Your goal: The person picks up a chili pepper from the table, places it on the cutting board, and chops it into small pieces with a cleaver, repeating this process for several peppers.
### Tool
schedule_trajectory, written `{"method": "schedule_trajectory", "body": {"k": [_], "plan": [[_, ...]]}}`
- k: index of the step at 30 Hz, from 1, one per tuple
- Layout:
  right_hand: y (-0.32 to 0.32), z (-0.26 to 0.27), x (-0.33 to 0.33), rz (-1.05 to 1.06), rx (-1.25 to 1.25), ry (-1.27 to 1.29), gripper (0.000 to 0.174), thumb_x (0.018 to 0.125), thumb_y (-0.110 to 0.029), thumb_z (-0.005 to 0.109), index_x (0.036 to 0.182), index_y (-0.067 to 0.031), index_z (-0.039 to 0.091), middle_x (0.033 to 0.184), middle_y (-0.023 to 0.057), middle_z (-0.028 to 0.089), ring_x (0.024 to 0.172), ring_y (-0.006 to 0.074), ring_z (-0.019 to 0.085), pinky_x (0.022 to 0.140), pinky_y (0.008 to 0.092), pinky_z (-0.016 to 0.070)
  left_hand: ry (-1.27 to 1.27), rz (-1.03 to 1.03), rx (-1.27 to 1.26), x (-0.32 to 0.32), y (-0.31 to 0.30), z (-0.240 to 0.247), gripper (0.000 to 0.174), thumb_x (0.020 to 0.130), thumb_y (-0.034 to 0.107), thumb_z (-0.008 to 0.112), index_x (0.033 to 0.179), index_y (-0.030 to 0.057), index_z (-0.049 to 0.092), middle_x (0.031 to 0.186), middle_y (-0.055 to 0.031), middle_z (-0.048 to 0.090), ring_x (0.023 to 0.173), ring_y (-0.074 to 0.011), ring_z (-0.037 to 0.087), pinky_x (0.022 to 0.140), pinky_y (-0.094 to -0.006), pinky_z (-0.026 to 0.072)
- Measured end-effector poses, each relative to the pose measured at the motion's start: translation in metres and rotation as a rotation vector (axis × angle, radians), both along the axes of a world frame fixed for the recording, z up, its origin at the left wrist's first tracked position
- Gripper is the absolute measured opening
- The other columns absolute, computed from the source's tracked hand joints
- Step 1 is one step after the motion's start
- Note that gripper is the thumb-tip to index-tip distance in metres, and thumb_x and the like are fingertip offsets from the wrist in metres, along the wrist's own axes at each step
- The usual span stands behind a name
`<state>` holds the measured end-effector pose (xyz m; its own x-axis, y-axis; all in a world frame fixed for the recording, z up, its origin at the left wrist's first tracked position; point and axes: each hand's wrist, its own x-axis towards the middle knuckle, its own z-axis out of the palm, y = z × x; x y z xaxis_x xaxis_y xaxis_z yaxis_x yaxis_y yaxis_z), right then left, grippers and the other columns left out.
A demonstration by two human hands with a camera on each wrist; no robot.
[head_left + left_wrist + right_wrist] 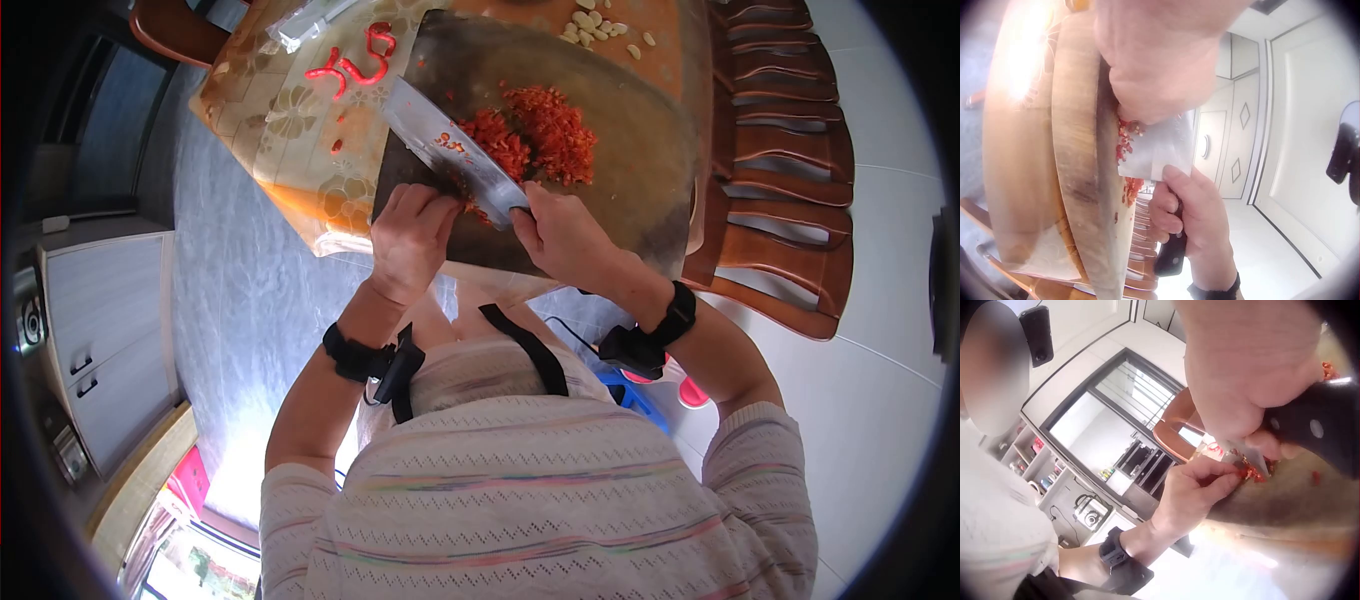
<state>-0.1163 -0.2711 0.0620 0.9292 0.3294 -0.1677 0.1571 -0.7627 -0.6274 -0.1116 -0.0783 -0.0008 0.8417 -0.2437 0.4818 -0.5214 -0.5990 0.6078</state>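
A wide-bladed cleaver (440,150) stands on the dark wooden cutting board (630,120), with red bits stuck to its blade. My right hand (568,232) grips its black handle (1170,253), thumb against the blade's heel. Close to the blade's other end, my left hand (412,238) has its fingers curled at the board's near edge. In the right wrist view that left hand (1188,494) pinches a piece of red chili pepper (1252,475) beside the blade. Beyond the cleaver lies a heap of chopped red chili (550,135).
Whole red chilies (365,65) lie on the patterned tablecloth (290,130) left of the board. Peeled garlic cloves (590,28) sit past its far edge, and a clear plastic bag (300,25) at the far left. Wooden chairs (780,190) line the right side.
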Motion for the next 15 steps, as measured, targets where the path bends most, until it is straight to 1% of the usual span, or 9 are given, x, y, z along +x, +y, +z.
{"method": "schedule_trajectory", "body": {"k": [1,3,4,6,10,11,13,15], "plan": [[0.000,0.003,0.001,0.000,0.002,-0.003,0.016,0.086,-0.014,0.051,0.086,0.0017,0.047,0.066,0.0237,0.058,0.065,0.0425,0.059,0.060,0.0500,0.0459,-0.003,0.000,0.002,0.001,0.000,0.001,0.015,0.067,-0.002,0.070,0.080,0.0039,0.066,0.079,-0.0084,0.057,0.075,-0.0266,0.057,0.064,-0.0348,0.0484],[0.000,0.012,0.003,-0.011,-0.068,0.099,0.016,0.087,-0.014,0.051,0.086,0.0022,0.047,0.066,0.0239,0.058,0.065,0.0429,0.059,0.059,0.0500,0.0452,-0.001,-0.020,0.006,0.000,0.002,0.001,0.014,0.068,-0.003,0.069,0.080,0.0034,0.066,0.079,-0.0087,0.057,0.075,-0.0269,0.057,0.065,-0.0349,0.0484],[0.001,0.013,0.002,-0.013,-0.068,0.102,0.016,0.087,-0.014,0.051,0.086,0.0022,0.047,0.066,0.0239,0.058,0.065,0.0429,0.059,0.059,0.0500,0.0452,0.002,-0.023,0.006,0.000,0.002,0.001,0.014,0.068,-0.003,0.069,0.080,0.0034,0.066,0.079,-0.0087,0.057,0.075,-0.0269,0.057,0.065,-0.0349,0.0484],[0.000,0.013,0.003,0.020,-0.028,0.056,0.017,0.087,-0.014,0.051,0.086,0.0024,0.047,0.066,0.0243,0.058,0.065,0.0430,0.059,0.059,0.0502,0.0453,-0.052,-0.011,-0.001,0.002,0.001,0.000,0.016,0.066,-0.001,0.069,0.079,0.0066,0.065,0.075,-0.0056,0.054,0.072,-0.0246,0.056,0.061,-0.0335,0.0486],[0.000,0.004,0.002,0.020,-0.043,0.059,0.016,0.087,-0.014,0.051,0.086,0.0023,0.047,0.066,0.0243,0.058,0.065,0.0430,0.059,0.059,0.0502,0.0453,-0.044,-0.008,-0.029,0.000,0.001,-0.001,0.015,0.066,-0.001,0.069,0.078,0.0064,0.065,0.076,-0.0055,0.054,0.073,-0.0248,0.056,0.062,-0.0335,0.0487],[-0.001,0.003,0.002,0.013,-0.030,0.048,0.016,0.087,-0.014,0.051,0.086,0.0022,0.047,0.066,0.0242,0.058,0.065,0.0431,0.059,0.059,0.0503,0.0453,-0.022,-0.014,-0.027,0.000,0.001,-0.001,0.015,0.067,-0.003,0.069,0.079,0.0051,0.065,0.077,-0.0070,0.056,0.074,-0.0257,0.056,0.063,-0.0342,0.0484],[-0.001,0.010,0.003,0.005,-0.015,0.036,0.016,0.086,-0.014,0.051,0.086,0.0022,0.047,0.066,0.0241,0.058,0.065,0.0431,0.059,0.059,0.0504,0.0452,-0.001,-0.021,-0.024,0.001,0.001,0.000,0.015,0.068,-0.004,0.069,0.080,0.0039,0.066,0.079,-0.0084,0.057,0.075,-0.0266,0.057,0.064,-0.0350,0.0481],[0.000,0.021,0.005,-0.013,-0.069,0.109,0.017,0.086,-0.013,0.051,0.085,0.0027,0.047,0.066,0.0243,0.058,0.065,0.0433,0.059,0.059,0.0503,0.0452,0.008,-0.017,-0.026,0.000,0.002,0.000,0.015,0.068,-0.004,0.069,0.080,0.0040,0.066,0.079,-0.0081,0.057,0.074,-0.0266,0.057,0.064,-0.0351,0.0480]]}}
